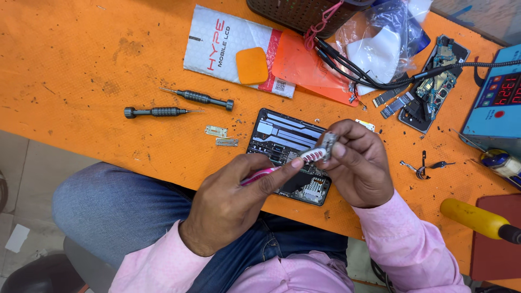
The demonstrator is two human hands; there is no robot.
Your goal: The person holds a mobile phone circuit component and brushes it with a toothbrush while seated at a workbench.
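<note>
Orange tabletop [81, 49], scuffed with dark specks. Pink-handled brush [282, 167], white bristles. Black opened phone [282, 141], grey metal inside. Two dark grey screwdrivers [163, 112]. White padded envelope [217, 43] with red stripe, orange square pad [252, 65] on top. Blue meter box [496, 97], red digits. Yellow tool handle [472, 217]. Pink sleeves, blue jeans.

Open bench to the left, crowded bench to the right.

Bare orange table [81, 59] across the far left, crossed only by two screwdrivers [163, 112] and two small metal plates [221, 136] just beside the opened phone [282, 138]. Blocked ahead by a white packet [217, 43] and a dark basket [293, 13]. Hemmed in on the right by black cables [358, 70], a second stripped phone [434, 81], tweezers [420, 168], a blue power unit [496, 97] and a yellow-handled tool [477, 217].
</note>
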